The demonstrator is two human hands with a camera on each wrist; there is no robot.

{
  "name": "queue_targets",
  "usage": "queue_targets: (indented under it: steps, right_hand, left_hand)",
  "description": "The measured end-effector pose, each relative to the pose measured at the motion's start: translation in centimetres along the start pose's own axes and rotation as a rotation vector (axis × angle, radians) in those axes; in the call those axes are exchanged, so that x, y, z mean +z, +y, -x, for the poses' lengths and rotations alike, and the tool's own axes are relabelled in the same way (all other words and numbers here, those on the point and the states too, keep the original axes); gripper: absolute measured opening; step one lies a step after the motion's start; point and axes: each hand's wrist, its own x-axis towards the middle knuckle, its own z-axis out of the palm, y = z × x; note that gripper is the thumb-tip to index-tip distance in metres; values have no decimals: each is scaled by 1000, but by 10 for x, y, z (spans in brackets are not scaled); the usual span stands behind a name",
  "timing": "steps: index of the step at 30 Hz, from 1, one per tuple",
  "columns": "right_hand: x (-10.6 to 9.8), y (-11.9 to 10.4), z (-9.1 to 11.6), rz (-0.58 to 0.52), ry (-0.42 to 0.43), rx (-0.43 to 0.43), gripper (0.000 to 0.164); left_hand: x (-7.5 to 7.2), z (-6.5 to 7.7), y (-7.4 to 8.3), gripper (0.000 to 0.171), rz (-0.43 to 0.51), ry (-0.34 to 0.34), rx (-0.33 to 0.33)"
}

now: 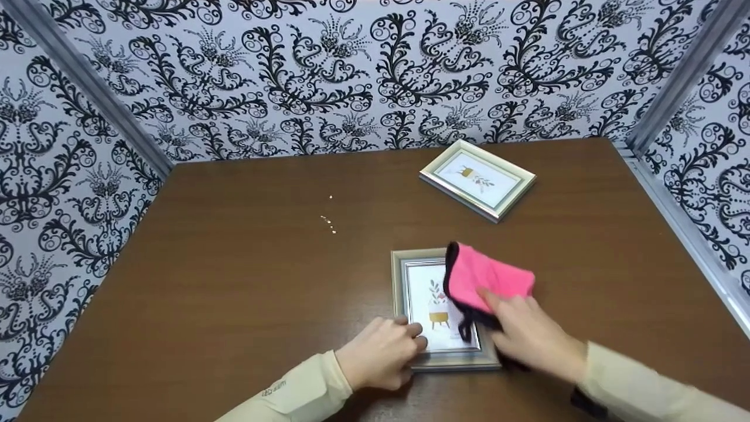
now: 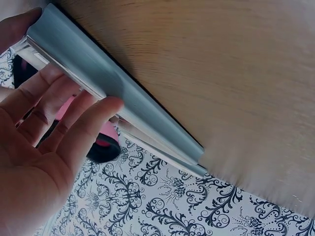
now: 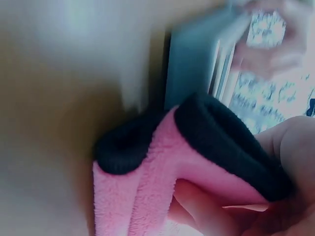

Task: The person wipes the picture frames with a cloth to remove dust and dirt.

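Observation:
A picture frame (image 1: 399, 281) with a pale gold and silver border lies face up near the table's front. Its print shows a plant in a mustard pot on legs. My left hand (image 1: 382, 353) grips the frame at its lower left, fingers bent over the border; in the left wrist view the thumb sits at one end of the silvery frame edge (image 2: 113, 83). Over the frame's right side, my right hand (image 1: 530, 337) holds a folded pink cloth (image 1: 489, 275) with black trim. The cloth (image 3: 147, 191) hides part of the print and border.
Farther back on the brown table (image 1: 234, 264), a second, similar picture frame (image 1: 504, 170) lies at an angle. Several small pale crumbs (image 1: 328, 222) are scattered left of it. Patterned walls (image 1: 351, 76) enclose the table at the back and sides.

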Motion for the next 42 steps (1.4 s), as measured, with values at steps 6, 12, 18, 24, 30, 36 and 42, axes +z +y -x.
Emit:
queue_targets:
  steps: [6,12,18,24,30,36,42]
  right_hand:
    - [6,-15,39,81,-9,-76,58]
    - [4,-14,35,90,-9,-86,56]
    - [-1,-1,-6,30,-28,-43,60]
    - [1,17,-47,73,1,-5,60]
    - [9,26,-70,184,51,-36,61]
    - [17,21,-76,293,45,-22,61]
    - [28,-11,-81,555,-17,26,45]
  left_hand:
    - [-1,0,1,24,-1,-14,-6]
    - [-4,-3,4,22,-35,-41,22]
    - [-6,0,2,19,-68,-32,56]
    - [-6,1,1,21,-64,-34,100]
    - [-6,1,0,22,-62,-62,98]
    - [-5,2,-1,23,-72,-58,94]
    - [-5,3,1,22,-96,-34,95]
